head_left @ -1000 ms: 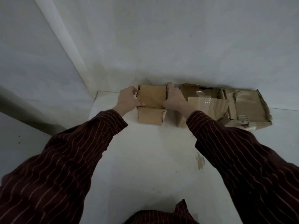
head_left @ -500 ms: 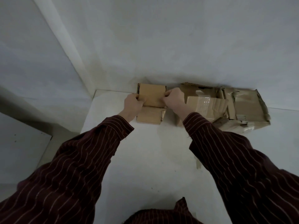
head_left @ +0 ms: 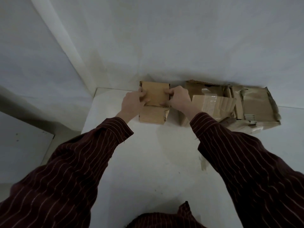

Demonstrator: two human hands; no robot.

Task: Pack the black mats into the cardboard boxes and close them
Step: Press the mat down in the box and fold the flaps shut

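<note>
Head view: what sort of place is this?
Probably a bare indoor storage or packing corner: plain white walls meet at a corner, and worn cardboard boxes sit on a white surface against them. Left hand and right hand hold the small box.

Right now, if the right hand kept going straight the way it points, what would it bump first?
The small box: the right hand is touching its top. Past that box, probably the white wall, though depth is hard to judge.

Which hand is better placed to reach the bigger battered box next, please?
Probably the right hand: it sits beside the battered box, while the left hand is beyond the small box.
</note>
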